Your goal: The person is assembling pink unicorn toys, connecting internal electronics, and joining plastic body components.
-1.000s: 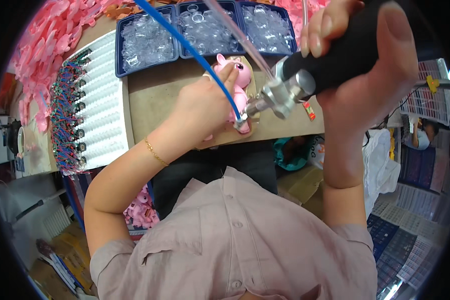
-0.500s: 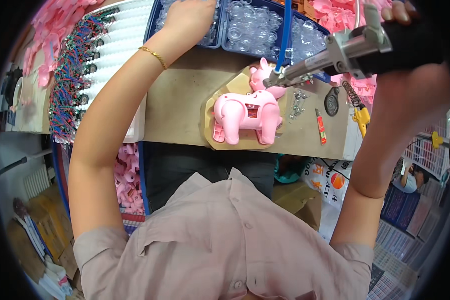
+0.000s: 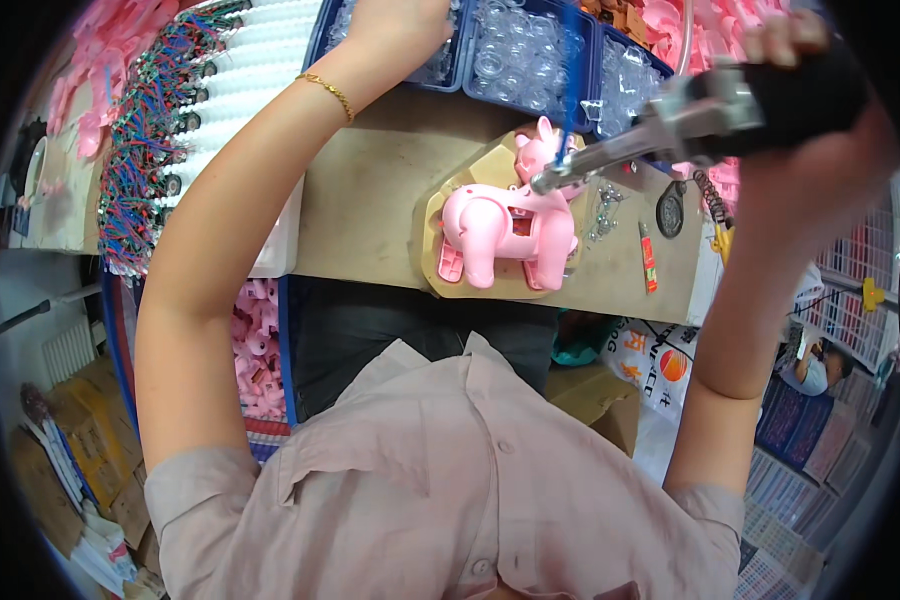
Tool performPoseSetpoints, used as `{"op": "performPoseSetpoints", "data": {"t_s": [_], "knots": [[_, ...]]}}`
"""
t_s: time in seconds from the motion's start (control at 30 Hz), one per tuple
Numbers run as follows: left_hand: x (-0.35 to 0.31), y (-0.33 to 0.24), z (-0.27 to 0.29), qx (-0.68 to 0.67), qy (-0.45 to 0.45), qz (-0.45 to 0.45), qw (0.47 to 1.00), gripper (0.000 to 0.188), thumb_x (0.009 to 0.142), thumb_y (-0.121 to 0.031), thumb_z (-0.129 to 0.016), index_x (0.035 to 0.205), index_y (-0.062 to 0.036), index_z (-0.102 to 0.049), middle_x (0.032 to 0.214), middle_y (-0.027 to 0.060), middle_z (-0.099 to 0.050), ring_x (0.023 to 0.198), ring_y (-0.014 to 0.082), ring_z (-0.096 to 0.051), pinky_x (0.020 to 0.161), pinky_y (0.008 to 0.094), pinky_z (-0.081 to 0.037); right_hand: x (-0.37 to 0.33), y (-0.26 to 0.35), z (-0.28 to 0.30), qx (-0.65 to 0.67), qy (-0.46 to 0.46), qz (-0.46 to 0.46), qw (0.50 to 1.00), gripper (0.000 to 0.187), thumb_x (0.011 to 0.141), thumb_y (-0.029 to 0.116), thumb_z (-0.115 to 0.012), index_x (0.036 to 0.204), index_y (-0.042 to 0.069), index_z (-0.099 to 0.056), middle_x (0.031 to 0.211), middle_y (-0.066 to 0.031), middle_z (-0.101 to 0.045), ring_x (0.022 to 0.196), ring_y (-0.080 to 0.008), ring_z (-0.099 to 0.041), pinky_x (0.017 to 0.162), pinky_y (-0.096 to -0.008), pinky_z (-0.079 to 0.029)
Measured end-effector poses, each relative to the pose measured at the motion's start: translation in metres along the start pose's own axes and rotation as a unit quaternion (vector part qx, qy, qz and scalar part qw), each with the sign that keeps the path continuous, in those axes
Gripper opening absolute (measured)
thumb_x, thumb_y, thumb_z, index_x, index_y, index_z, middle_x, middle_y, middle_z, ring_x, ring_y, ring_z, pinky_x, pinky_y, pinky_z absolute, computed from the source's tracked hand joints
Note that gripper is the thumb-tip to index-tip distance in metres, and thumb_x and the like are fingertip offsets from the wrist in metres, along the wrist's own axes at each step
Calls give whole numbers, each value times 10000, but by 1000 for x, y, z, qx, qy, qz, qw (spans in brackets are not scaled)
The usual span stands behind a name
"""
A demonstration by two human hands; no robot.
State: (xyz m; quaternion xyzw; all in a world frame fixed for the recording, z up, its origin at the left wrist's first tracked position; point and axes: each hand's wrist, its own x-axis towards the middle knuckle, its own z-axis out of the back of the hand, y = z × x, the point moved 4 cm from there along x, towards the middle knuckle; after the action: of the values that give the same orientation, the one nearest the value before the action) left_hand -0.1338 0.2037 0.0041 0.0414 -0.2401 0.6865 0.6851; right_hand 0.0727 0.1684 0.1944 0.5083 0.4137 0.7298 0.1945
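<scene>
My left hand (image 3: 407,28) reaches over the left blue bin (image 3: 457,78) of clear plastic parts; its fingers run out at the top edge, so their grip is hidden. In my right hand (image 3: 850,150) is a power screwdriver (image 3: 660,137), held by its black grip, fingers wrapped round it. Its metal tip points down-left at the shoulder of a pink animal toy (image 3: 485,235); whether it touches cannot be made out. The toy lies on its side in a tan fixture (image 3: 428,240), an opening in its body facing up.
Loose screws (image 3: 605,212), a small red tube (image 3: 648,258) and a soldering iron (image 3: 722,240) lie right of the fixture. A second bin (image 3: 530,60) holds more clear parts. White strips with coloured wires (image 3: 135,180) stand left. Blue hose (image 3: 570,70) hangs above.
The screwdriver tip has moved from the toy's neck toward its shoulder. The view has shifted slightly, and my left hand stays over the left bin.
</scene>
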Motion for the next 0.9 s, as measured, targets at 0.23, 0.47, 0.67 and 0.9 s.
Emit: {"op": "performPoseSetpoints", "data": {"t_s": [0.23, 0.47, 0.67, 0.9], "knots": [[-4, 28, 8, -41, -144, -23, 988, 122, 768, -133, -573, 702, -32, -591, 738, 185, -618, 732, 351, -620, 665, 461, -497, 10, 14, 44, 4, 33, 32, 999, 491, 904, 431, -564, 1089, -22, -530, 667, -60, -544, 554, -141, -556, 537, -266, -473], [7, 11, 3, -12, -77, -88, 993, 88, 756, -82, -558, 754, -28, -628, 777, 182, -618, 765, 348, -623, 685, 449, -511, -2, 36, -60, -14, 57, 74, 995, 489, 903, 429, -569, 1088, -22, -531, 679, -58, -548, 560, -143, -560, 542, -267, -475], [1, 3, 31, -18, -151, -84, 985, 106, 776, -39, -512, 764, 2, -608, 759, 199, -613, 777, 361, -625, 679, 458, -508, -5, 38, -73, -38, 66, 99, 992, 487, 903, 426, -573, 1086, -23, -531, 689, -57, -552, 565, -144, -563, 546, -267, -477], [4, 25, 25, -121, -224, -69, 964, 128, 815, -47, -470, 813, 9, -585, 758, 232, -610, 715, 396, -613, 656, 458, -488, -10, 44, -112, -45, 78, 132, 987, 485, 902, 423, -577, 1085, -24, -532, 701, -55, -556, 571, -146, -566, 550, -268, -479]]}}
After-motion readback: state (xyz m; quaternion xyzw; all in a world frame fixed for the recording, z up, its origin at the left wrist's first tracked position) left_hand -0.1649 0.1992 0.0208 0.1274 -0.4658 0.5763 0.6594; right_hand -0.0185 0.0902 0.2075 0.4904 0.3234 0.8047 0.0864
